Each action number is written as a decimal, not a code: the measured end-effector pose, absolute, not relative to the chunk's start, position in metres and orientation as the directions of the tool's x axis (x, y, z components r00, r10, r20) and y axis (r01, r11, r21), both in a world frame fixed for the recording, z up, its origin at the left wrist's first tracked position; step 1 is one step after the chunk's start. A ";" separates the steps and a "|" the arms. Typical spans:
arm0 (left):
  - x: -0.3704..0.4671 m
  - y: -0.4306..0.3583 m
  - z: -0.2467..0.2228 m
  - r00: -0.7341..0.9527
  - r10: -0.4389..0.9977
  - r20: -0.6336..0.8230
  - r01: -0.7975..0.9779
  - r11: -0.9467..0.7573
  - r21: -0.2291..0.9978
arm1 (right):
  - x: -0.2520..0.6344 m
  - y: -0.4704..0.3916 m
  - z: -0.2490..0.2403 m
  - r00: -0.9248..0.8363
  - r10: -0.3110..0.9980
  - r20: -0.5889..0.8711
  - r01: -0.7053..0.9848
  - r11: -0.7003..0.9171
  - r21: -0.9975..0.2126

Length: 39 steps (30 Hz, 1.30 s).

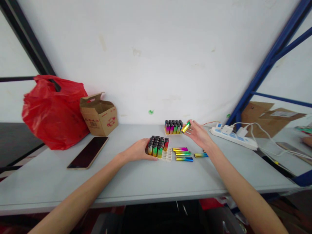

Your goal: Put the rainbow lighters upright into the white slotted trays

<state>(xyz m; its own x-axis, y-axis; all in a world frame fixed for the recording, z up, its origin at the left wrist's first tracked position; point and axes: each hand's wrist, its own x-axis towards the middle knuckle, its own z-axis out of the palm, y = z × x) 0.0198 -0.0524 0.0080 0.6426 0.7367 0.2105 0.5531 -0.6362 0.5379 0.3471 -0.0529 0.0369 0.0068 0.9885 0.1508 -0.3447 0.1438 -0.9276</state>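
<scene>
My left hand (138, 150) grips the left side of a white holed tray (167, 156), thumb along its front edge. Lighters (156, 146) with black tops and shiny coloured bodies stand upright in it; holes show at its right end. My right hand (197, 132), raised above the table to the right, pinches a shiny yellow-green lighter case (186, 127) held at a tilt. Below it lie several loose metallic cases (184, 153), one more (200, 155) apart near my right wrist. Behind, a second tray (170, 133) carries upright black-topped lighters (173, 126).
A phone (88, 152) lies on the grey table (136, 182) at the left. Behind it stand an open carton (99, 115) and a red plastic bag (56, 113). A power strip (234, 138) with plugs and cables occupies the right, near cardboard (268, 120) and a blue frame (265, 65).
</scene>
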 end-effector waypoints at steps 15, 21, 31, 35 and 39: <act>0.020 -0.053 0.010 0.664 0.719 0.206 0.527 -0.645 0.554 | 0.300 -0.062 -0.001 -0.095 0.995 -0.001 -0.061 -0.006 -0.998; 0.021 -0.054 0.011 0.660 0.721 0.212 0.515 -0.639 0.571 | 0.292 -0.064 -0.005 -0.045 0.999 0.021 0.018 0.022 -1.000; 0.021 -0.053 0.010 0.661 0.721 0.208 0.517 -0.639 0.570 | 0.298 -0.075 0.006 -0.220 0.960 0.175 0.045 0.189 -0.981; 0.020 -0.051 0.007 0.660 0.726 0.194 0.533 -0.635 0.559 | 0.302 -0.083 0.011 -0.270 0.875 0.402 0.352 0.479 -0.804; 0.020 -0.050 0.007 0.666 0.721 0.192 0.535 -0.640 0.552 | 0.304 -0.087 0.012 -0.343 0.782 0.521 0.556 0.616 -0.558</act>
